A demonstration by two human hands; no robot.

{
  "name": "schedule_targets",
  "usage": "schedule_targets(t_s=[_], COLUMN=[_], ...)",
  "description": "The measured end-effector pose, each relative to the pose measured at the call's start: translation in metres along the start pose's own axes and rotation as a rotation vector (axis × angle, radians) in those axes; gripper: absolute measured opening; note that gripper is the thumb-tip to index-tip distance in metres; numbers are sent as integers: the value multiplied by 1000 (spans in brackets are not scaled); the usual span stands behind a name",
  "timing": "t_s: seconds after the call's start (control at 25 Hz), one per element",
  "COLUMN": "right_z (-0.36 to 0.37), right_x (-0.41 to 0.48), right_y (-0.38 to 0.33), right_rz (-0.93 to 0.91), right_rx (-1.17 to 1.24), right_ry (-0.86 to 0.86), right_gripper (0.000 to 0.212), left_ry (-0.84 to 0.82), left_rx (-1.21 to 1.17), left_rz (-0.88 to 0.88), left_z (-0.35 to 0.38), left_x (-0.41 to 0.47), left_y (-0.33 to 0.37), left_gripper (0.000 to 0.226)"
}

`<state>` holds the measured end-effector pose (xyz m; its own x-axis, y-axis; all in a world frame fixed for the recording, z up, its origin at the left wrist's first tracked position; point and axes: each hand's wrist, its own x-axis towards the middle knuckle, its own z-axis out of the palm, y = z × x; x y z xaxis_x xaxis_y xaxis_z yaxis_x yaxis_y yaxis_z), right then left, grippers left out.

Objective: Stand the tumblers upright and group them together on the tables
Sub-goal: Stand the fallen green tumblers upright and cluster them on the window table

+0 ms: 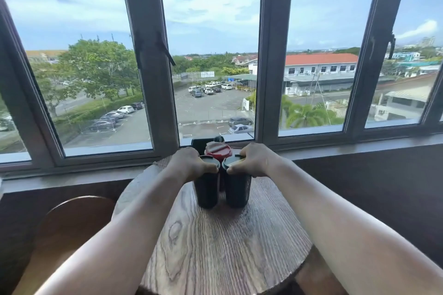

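Note:
Two dark tumblers stand upright side by side on the round wooden table (215, 246). My left hand (189, 163) grips the lid of the left tumbler (206, 189). My right hand (251, 159) grips the lid of the right tumbler (237, 190). Just behind them stands a third tumbler with a red lid (217, 149), mostly hidden by the front pair. A dark object (200, 143) and a small black cap sit behind it, close to the window sill.
A brown wooden chair back (72, 223) sits to the left of the table. A wide window frame (273, 67) and its sill (359, 148) run along the far side, right behind the table.

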<state>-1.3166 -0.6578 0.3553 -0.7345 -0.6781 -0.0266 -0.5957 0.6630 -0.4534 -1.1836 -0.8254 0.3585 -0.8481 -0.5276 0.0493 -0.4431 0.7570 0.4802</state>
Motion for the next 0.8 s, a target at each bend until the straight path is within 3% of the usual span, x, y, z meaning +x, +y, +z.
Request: schedule_targets(t_s=[0.24, 0.48, 0.6, 0.8], right_z=[0, -42, -48, -29], right_x=[5, 45, 77, 140], right_y=[11, 31, 35, 44], right_rz=[-130, -182, -179, -122], right_rx=[-86, 34, 63, 61], right_ry=[10, 79, 99, 78], right_gripper=[73, 105, 94, 85], left_ry=[90, 129, 204, 172], left_rx=[-71, -23, -28, -121], left_rz=[-51, -37, 13, -5], left_z=[9, 11, 19, 23], left_x=[-15, -38, -36, -27], left_y=[3, 7, 3, -1], left_gripper=[52, 67, 71, 91])
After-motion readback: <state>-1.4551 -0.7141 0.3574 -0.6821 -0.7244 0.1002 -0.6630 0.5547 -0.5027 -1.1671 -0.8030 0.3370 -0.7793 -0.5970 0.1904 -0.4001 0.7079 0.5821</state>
